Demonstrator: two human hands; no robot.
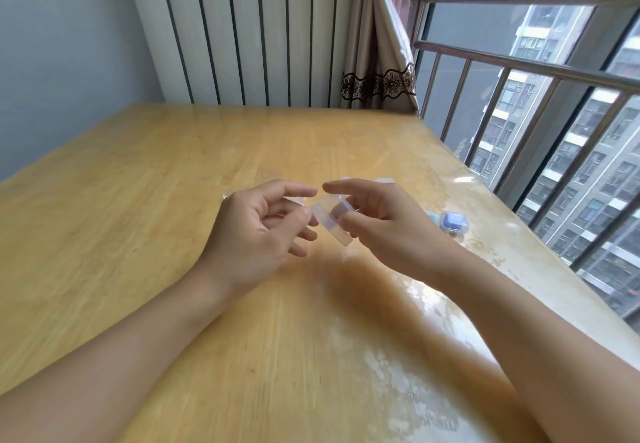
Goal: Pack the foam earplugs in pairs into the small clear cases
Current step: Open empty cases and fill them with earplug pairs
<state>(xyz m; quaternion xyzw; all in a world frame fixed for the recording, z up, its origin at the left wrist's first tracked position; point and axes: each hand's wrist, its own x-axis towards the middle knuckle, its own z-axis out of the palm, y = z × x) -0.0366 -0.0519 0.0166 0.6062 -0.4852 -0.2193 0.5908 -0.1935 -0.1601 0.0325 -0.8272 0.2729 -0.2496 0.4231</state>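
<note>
A small clear case (330,219) is held above the wooden table (138,200), between the two hands. It is pinched by the right hand (384,221), whose thumb and curled fingers close on its right-hand side, while the forefinger is stretched out over its top. The left hand (256,228) is met at the case's left edge: the thumb tip appears to touch the lid there, the other fingers are loosely spread, and nothing is gripped by it.

The case is seen as a small, colourless, transparent box, tilted, with what looks like a hinged lid partly raised; blur prevents certainty. No earplug can be made out inside it.

Beyond the right hand, near the window side of the table, a closed case with blue contents (453,222) is seen, and it is judged to be already packed. Just past the fingertips of both hands, more clear cases (382,181) are faintly visible. The task is therefore judged partly done, with the held case not yet filled.
</note>
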